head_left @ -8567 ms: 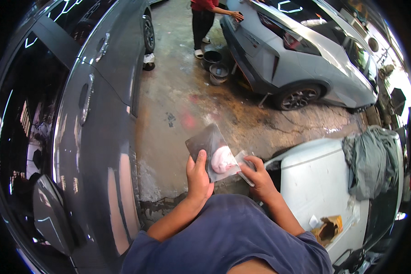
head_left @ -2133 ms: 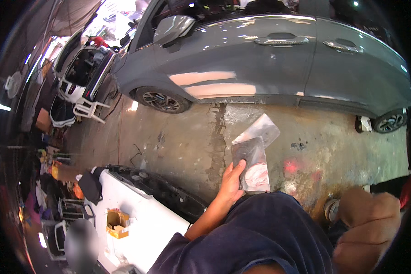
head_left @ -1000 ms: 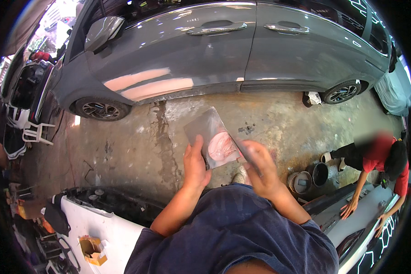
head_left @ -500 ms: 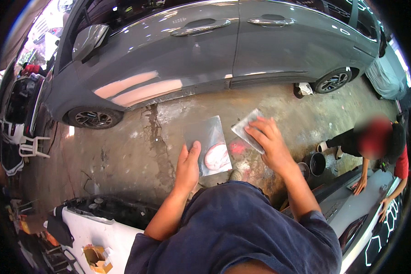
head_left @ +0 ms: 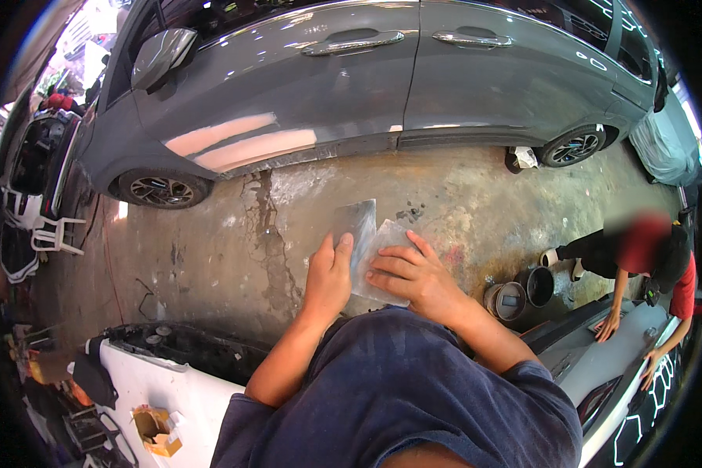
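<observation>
My left hand (head_left: 329, 274) grips the edge of a flat grey mixing plate (head_left: 357, 215), thumb lying on its top face. My right hand (head_left: 415, 278) is closed on a pale, translucent putty spreader (head_left: 390, 234), fingers spread over its upper side. The spreader lies over the right part of the plate, seemingly pressed to it. The pink putty seen on the plate earlier is hidden beneath the spreader and fingers. Beyond my hands, a grey car (head_left: 351, 86) carries two pale pink filler patches (head_left: 257, 150) low on its front door.
At the right, a person (head_left: 671, 265) leans over a grey panel (head_left: 639, 324). Two buckets (head_left: 537, 287) stand on the floor nearby. Behind me at the left lies a white body panel (head_left: 171, 382) with an open cardboard box (head_left: 156, 430) on it. A white chair (head_left: 58, 236) stands far left.
My right hand has brought the spreader left and down onto the plate, covering the pink putty. My left hand still holds the plate, now tilted slightly differently.
</observation>
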Demonstrator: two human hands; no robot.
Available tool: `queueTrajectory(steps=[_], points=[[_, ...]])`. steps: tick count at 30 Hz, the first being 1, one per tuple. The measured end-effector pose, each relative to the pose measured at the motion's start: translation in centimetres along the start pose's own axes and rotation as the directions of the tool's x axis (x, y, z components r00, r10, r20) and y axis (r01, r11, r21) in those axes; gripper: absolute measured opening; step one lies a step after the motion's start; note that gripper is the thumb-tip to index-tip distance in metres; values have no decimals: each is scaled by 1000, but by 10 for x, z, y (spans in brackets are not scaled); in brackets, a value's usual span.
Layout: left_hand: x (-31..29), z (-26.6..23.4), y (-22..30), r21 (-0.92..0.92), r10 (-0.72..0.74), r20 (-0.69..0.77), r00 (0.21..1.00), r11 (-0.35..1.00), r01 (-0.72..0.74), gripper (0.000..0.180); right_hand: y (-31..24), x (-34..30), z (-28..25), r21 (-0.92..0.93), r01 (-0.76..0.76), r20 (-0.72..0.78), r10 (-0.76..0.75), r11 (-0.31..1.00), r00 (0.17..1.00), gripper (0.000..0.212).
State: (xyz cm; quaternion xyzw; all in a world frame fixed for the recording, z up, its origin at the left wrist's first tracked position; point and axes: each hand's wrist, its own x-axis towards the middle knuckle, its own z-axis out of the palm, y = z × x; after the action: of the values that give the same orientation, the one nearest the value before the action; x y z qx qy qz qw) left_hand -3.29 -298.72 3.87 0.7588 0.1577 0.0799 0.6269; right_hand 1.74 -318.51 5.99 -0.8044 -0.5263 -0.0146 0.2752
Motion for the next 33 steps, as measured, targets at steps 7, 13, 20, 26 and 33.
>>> queueTrajectory(steps=[7,13,20,26,33], points=[[-2,4,-3,128,43,-72,996,991,-34,43,-4,-15,10,20,45,94,-47,999,994,50],[8,-5,22,98,96,-166,981,992,-81,41,4,-22,11,90,-59,198,40,994,979,51],[4,-1,-2,-777,-280,-123,952,624,83,35,-19,3,-20,480,128,-186,-42,868,982,70],[-17,2,-11,-872,-423,-68,904,465,152,33,11,-4,24,418,-173,59,164,892,985,82],[-28,-21,9,-735,-249,-247,937,678,-14,38,25,9,-1,-123,-14,-99,2,992,995,49]])
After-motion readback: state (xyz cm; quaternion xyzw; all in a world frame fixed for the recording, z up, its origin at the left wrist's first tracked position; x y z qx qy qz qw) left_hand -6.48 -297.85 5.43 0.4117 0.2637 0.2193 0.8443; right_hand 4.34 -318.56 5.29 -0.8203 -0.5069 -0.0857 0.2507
